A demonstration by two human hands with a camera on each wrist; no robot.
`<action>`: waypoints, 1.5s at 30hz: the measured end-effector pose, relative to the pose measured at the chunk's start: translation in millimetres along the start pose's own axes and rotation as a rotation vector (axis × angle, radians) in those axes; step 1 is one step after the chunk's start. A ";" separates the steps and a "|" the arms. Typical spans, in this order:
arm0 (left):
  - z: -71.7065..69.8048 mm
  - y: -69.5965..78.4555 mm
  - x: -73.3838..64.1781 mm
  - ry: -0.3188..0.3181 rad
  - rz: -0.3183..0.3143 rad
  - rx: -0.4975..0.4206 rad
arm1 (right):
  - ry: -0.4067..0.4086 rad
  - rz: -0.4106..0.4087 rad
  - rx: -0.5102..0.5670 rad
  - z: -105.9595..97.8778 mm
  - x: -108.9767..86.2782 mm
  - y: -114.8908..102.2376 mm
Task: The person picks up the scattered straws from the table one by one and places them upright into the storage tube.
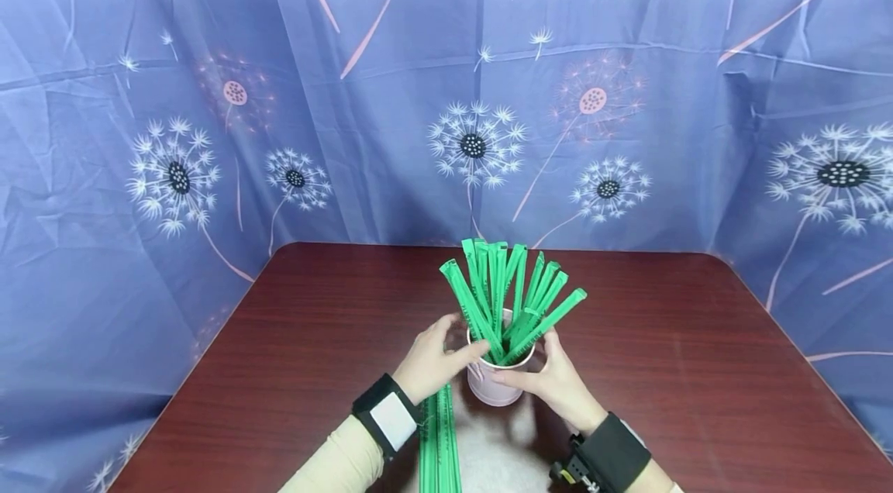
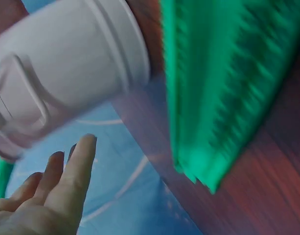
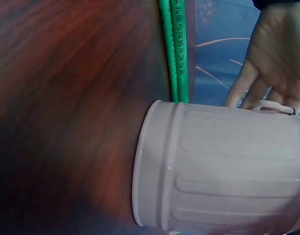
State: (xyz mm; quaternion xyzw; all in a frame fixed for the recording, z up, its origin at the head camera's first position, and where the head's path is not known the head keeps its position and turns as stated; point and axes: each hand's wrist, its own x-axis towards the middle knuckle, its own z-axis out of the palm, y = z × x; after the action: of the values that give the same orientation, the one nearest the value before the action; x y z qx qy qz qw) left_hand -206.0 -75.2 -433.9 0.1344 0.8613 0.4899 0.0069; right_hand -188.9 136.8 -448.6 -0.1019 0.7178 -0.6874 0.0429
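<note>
A pale pink pail (image 1: pixel 494 392) stands on the table with several long green paper-wrapped straws (image 1: pixel 497 276) fanned out of its mouth. My right hand (image 1: pixel 563 388) holds the pail near its rim, thumb across the front and fingers at the right side. On the other side is my left hand (image 1: pixel 431 361), thumb reaching over the rim by the straws' lower ends. Its fingers (image 2: pixel 74 178) are extended beside the pail in the left wrist view. Loop handles (image 2: pixel 30 90) show on the pail's side. More green straws (image 1: pixel 438 439) lie below my left hand.
The dark red wooden table (image 1: pixel 335 307) extends around the pail, with a pale glare patch in front. A blue curtain (image 1: pixel 391 152) printed with dandelions hangs behind and on both sides. Black bands (image 1: pixel 610 453) sit on both wrists.
</note>
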 end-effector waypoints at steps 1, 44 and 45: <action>-2.5 -2.8 0.6 0.017 -0.007 0.016 | 0.013 0.007 -0.005 0.8 0.8 0.6; -18.9 -43.1 -7.0 -0.061 -0.353 0.051 | -0.044 0.048 -0.163 -7.5 13.4 -6.6; -20.5 -41.7 -6.0 -0.044 -0.345 0.049 | -0.044 0.049 -0.162 -7.7 13.1 -6.8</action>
State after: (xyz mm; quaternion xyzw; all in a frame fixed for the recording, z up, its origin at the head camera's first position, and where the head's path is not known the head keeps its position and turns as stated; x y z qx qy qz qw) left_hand -212.5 -114.1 -459.3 -0.0046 0.8829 0.4573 0.1067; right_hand -202.7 141.4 -440.4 -0.1025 0.7722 -0.6235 0.0674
